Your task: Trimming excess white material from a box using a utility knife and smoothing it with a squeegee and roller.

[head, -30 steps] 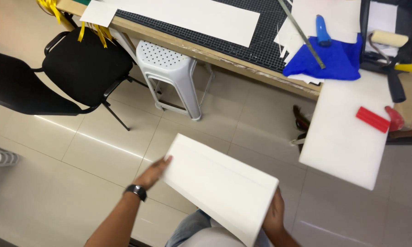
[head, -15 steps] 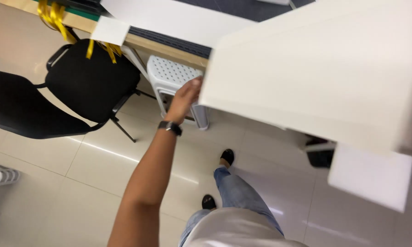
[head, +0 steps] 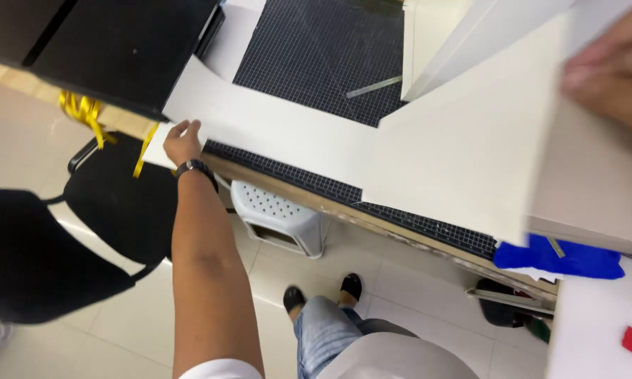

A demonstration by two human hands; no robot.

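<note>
Over the workbench [head: 372, 210], right hand [head: 611, 70] grips the white board [head: 470, 147]; left hand [head: 181, 140] open beside it.

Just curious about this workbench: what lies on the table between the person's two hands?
In the head view, white sheets over a black gridded cutting mat span from the left hand to the big white board under the blurred right hand.

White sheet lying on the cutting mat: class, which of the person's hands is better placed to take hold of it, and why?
Left. The left hand already reaches the corner of the white sheet on the cutting mat. The right hand is up high, busy gripping a large white board.
</note>
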